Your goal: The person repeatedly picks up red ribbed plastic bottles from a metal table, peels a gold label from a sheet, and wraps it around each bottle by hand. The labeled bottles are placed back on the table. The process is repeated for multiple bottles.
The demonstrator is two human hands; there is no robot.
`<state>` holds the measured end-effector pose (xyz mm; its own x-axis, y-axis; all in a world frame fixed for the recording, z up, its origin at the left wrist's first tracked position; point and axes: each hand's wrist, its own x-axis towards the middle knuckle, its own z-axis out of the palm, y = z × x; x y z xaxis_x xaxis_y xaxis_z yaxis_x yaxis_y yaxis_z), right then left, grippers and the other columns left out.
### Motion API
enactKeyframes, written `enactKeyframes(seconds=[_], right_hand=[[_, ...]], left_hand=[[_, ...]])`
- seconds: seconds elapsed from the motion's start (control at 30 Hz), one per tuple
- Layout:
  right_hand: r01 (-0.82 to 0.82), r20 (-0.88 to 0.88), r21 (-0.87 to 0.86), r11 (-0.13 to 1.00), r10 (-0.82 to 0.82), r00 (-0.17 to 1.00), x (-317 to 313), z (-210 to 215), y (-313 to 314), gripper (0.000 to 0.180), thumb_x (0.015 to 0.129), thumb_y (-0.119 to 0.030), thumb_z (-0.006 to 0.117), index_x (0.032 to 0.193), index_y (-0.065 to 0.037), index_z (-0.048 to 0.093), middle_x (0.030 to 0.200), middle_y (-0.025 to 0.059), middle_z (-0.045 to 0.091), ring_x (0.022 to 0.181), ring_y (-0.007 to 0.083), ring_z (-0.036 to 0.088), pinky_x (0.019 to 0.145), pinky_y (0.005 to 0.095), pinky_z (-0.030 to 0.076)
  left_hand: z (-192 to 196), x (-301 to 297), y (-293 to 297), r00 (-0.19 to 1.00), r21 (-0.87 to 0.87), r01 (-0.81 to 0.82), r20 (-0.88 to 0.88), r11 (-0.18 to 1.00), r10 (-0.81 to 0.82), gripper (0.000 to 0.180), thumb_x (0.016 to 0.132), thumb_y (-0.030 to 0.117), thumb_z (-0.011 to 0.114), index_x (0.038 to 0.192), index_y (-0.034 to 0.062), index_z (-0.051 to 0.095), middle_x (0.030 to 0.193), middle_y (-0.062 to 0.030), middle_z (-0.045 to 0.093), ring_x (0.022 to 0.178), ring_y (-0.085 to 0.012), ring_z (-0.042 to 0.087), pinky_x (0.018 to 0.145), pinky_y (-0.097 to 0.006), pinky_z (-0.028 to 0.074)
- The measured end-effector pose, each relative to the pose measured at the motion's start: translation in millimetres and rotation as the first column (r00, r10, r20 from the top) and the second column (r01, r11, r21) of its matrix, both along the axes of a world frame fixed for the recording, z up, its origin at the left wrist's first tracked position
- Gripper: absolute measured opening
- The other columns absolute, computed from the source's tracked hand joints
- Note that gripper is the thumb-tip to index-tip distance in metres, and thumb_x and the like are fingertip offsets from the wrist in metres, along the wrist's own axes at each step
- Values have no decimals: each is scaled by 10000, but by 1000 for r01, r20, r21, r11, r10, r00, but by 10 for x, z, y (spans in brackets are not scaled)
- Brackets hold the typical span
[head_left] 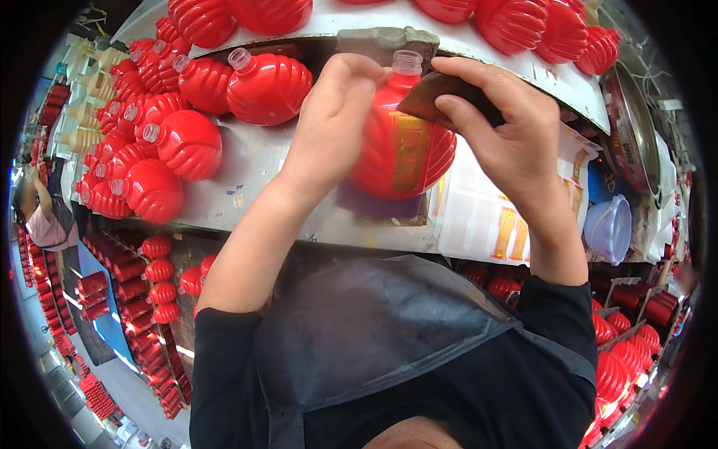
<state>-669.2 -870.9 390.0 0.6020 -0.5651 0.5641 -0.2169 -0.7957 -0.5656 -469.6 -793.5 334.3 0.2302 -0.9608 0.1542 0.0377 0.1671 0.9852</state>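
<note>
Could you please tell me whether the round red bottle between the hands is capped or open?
Open: the clear threaded neck of the round, ribbed, glossy red bottle is bare, with nothing screwed onto it.

The one view looks from the head of the person (456, 389), from the left camera of two worn side by side. It faces down, over the apron (366, 329), to the table (258, 161), with the left hand (338, 108) and the right hand (516, 123) above the middle. The apron is close to the lens, the table somewhat farther. The lens is very wide, and straight edges bend toward the dark round border
</note>
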Motion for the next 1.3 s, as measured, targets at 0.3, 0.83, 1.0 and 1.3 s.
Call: enactKeyframes(seconds=[0.3,0.83,1.0,1.3], right_hand=[[36,32,-300,953,-28,999,13,-148,-222,309,833,10,803,1132,-38,743,972,122,756,837,271,735,734,340,583],[-418,-305,-422,805,308,901,-77,3,291,294,748,-45,767,1042,-38,772,1087,129,762,1025,302,747,848,420,605],[195,-60,-1,981,-195,979,-226,-10,235,273,967,47,709,1240,59,708,1052,138,777,962,181,732,887,303,576],[115,255,352,929,-214,943,-405,-78,-125,338,1049,-93,656,1364,27,645,1278,127,713,1137,195,680,1008,314,545]], left_hand=[[-3,-10,-23,998,-11,12,-67,1000,-13,190,1082,107,491,1217,-11,556,1251,-133,659,1215,-188,585,1084,-339,452],[272,22,-152,808,-156,91,589,983,19,273,1000,275,609,1193,84,631,1003,-208,716,942,-379,717,838,-446,565],[446,28,-119,629,-266,146,768,953,117,231,890,292,661,928,82,752,869,-169,732,863,-395,713,770,-498,567],[520,372,970,578,-453,16,731,891,361,201,816,208,723,805,8,707,892,-166,668,880,-350,676,776,-444,562]])
